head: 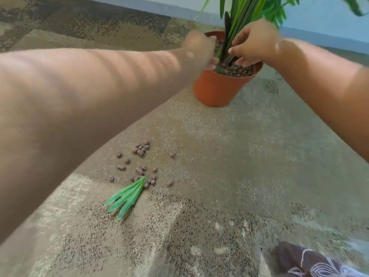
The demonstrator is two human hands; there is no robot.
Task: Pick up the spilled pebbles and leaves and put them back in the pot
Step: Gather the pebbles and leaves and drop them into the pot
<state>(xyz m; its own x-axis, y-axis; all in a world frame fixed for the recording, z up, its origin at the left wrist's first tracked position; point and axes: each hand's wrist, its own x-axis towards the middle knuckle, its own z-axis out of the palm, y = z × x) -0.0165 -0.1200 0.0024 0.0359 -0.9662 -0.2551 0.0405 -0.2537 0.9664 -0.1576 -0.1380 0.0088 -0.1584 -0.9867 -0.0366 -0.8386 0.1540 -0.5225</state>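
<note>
Both hands are held at the pot (217, 90), which stands upright on a speckled stone floor (249, 156), well apart from the spill.

Left hand (199, 49): badly blurred, placed over the near-left rim. Whether its fingers are spread, curled or holding anything cannot be told. It may be steadying the rim or dropping something in; the blur leaves this open.

Right hand (250, 47): set against the dark green stems of the plant (239, 19), with the fingers (242, 61) curled down onto the pebble filling inside the pot (237, 69) and the thumb near the stem base. The stems appear to be held or braced, probably so the plant is kept upright while the filling is settled. A firm grip cannot be confirmed.

Task things: a scatter of brown pebbles (140, 149) is left on the floor in the near middle, in two loose clusters with strays around them. One cut sprig of leaves (126, 197) lies just beside the lower cluster, its stalk end touching or nearly touching a few pebbles.

Judgement: the task is only part done, since most of the visible spill is not yet collected. The small round pebbles are likely to roll, so scooping would serve better than single picks.

A patterned dark cloth (305, 262) is seen at the lower right edge.
</note>
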